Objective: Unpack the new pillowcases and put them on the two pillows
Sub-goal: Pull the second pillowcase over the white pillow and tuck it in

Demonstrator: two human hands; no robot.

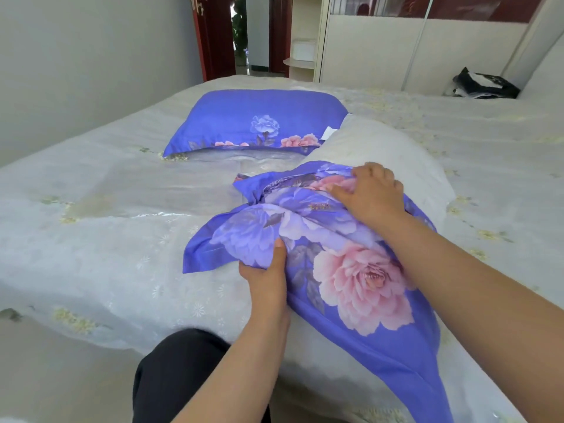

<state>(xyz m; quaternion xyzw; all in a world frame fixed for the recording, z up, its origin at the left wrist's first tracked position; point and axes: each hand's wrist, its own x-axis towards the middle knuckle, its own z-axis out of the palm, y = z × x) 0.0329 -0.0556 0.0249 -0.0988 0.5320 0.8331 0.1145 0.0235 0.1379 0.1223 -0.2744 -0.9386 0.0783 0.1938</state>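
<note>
A white pillow lies on the bed, its near end inside a blue pillowcase with pink flowers; the far half is bare. My left hand grips the bunched left side of this pillowcase, thumb on top. My right hand grips the gathered edge of the pillowcase's opening on top of the pillow. A second pillow in a matching blue flowered case lies flat farther back on the bed.
The bed has a pale sheet with small yellow flowers. A black and white bag sits by the wardrobe at the back right. An open doorway is at the back. My dark-clad knee touches the bed's near edge.
</note>
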